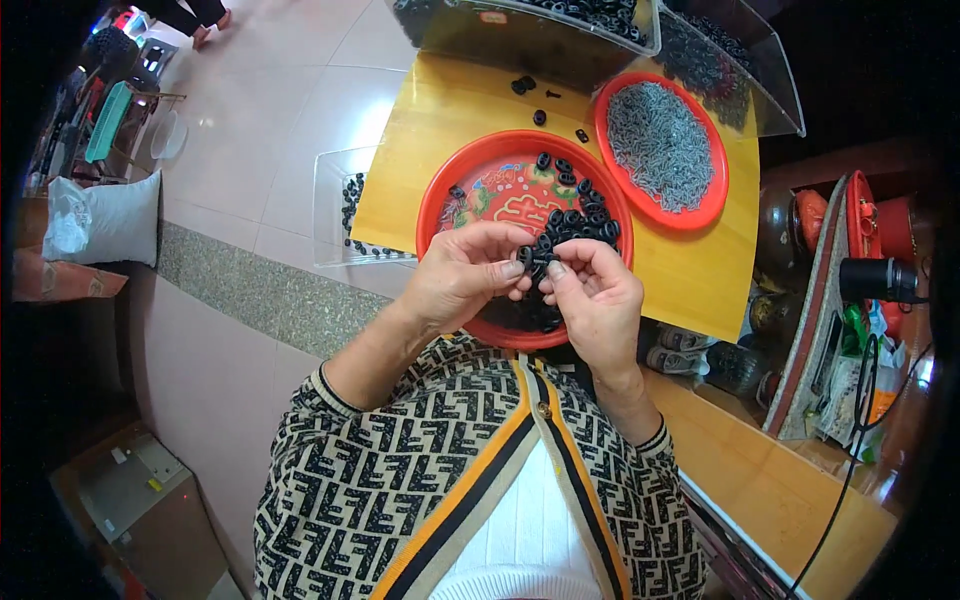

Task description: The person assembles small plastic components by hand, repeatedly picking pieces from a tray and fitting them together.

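Note:
My left hand [462, 277] and my right hand [604, 305] meet above a round red tray [436, 190] with a printed floral pattern. Between my left thumb and fingers is a small black plastic piece [527, 256]. The fingertips of my right hand pinch at the same spot, with a thin, light-coloured bit showing there; what exactly they hold is too small to make out. Many small black rounded pieces [594, 212], some with holes, lie heaped in the tray's right side and beneath my hands.
A second red tray [718, 185] to the right holds a pile of grey screws [660, 145]. Clear bins [530, 45] of black parts stand at the far edge of the yellow board [410, 120]. Another clear bin [330, 215] with black pieces is at the left, below the board.

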The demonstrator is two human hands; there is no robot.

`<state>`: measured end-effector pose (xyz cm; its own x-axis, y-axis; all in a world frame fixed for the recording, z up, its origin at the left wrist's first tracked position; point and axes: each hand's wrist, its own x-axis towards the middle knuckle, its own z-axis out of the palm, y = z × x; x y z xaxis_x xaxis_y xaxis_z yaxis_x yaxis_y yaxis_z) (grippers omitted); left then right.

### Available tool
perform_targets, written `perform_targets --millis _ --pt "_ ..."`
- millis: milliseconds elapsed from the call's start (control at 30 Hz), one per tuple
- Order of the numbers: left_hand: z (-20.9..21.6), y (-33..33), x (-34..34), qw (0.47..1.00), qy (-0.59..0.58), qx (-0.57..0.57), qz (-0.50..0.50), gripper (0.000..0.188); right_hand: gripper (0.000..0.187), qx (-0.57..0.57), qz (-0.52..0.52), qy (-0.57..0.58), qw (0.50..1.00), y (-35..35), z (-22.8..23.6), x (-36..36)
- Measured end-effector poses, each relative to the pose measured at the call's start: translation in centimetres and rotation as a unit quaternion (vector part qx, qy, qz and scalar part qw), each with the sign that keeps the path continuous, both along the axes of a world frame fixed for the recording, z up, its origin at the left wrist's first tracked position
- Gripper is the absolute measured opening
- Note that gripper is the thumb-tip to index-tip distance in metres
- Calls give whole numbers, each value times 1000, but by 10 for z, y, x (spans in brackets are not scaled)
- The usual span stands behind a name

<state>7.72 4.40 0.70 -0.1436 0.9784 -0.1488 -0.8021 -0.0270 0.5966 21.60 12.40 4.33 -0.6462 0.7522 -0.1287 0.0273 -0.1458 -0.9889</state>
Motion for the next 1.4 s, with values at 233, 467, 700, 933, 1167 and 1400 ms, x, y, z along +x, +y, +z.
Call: perform_targets --millis 233,467,700,933,1167,1400 --pt "4 -2 3 995 96 -21 20 25 14 31 -12 -33 999 -1 0 0" --pt "6 -3 8 957 282 -3 62 25 10 116 4 -84 990 1 -7 2" --pt "1 -3 8 981 191 0 32 25 10 -17 15 -35 999 3 1 -2" --pt "4 -3 8 986 162 -16 33 24 11 -135 47 54 988 10 -8 0" --pt "2 -3 9 984 175 0 43 24 11 -119 14 56 991 7 -9 -1" --pt "1 -3 9 983 178 -5 47 23 9 -137 49 40 988 14 -8 1"
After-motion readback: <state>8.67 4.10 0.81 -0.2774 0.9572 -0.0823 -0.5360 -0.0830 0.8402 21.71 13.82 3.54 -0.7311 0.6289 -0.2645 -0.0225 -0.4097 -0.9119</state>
